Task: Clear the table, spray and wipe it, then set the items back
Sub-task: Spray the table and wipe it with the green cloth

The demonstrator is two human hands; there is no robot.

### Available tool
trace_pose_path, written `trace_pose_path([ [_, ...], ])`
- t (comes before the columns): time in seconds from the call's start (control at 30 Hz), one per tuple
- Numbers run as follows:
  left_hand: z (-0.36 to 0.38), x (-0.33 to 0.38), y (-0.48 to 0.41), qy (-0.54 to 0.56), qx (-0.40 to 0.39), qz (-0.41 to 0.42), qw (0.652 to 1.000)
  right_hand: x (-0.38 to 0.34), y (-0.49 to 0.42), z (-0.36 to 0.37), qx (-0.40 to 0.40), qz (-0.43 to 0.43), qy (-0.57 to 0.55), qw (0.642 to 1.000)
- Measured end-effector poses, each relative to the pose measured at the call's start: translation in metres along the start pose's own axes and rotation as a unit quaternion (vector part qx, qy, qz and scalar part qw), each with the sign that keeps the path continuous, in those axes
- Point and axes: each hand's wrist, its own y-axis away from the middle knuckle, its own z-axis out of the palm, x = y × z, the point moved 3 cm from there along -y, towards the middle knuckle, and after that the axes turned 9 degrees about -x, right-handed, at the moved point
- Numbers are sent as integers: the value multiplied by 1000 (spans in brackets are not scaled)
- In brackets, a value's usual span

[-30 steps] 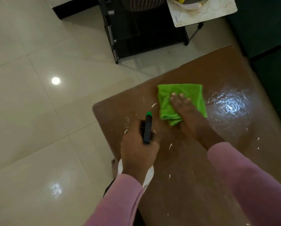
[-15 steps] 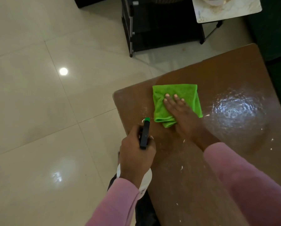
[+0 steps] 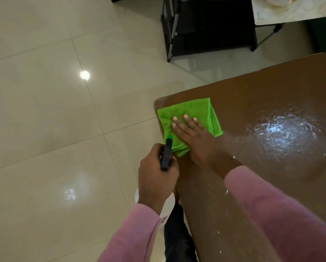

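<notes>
A folded bright green cloth [image 3: 192, 110] lies at the far left corner of the brown table [image 3: 262, 87]. My right hand [image 3: 196, 137] presses flat on the cloth with its fingers spread. My left hand [image 3: 156, 178] is closed around a spray bottle [image 3: 167, 154] with a black head and green nozzle, held just off the table's left edge. The bottle's white body is mostly hidden under my hand. The tabletop is wet, with a shiny patch [image 3: 285, 133] and white flecks.
Glossy cream floor tiles [image 3: 64, 129] spread out to the left. A black metal rack [image 3: 205, 25] stands beyond the table. A small side table with a pale patterned top [image 3: 290, 14] holds a dish at the upper right. A dark green surface runs along the right edge.
My right hand has slid the green cloth leftward to the table's far left corner. My left hand with the spray bottle has stayed by the left edge.
</notes>
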Motion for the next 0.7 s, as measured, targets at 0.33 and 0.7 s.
trace_pose_path([
  [0.33, -26, -17, -4, 28, 38, -43, 998, -10, -57, -31, 78, 221, -90, 968],
  [0.7, -55, -7, 1, 6, 42, -44, 998, 18, -1, -8, 38, 165, -50, 984],
])
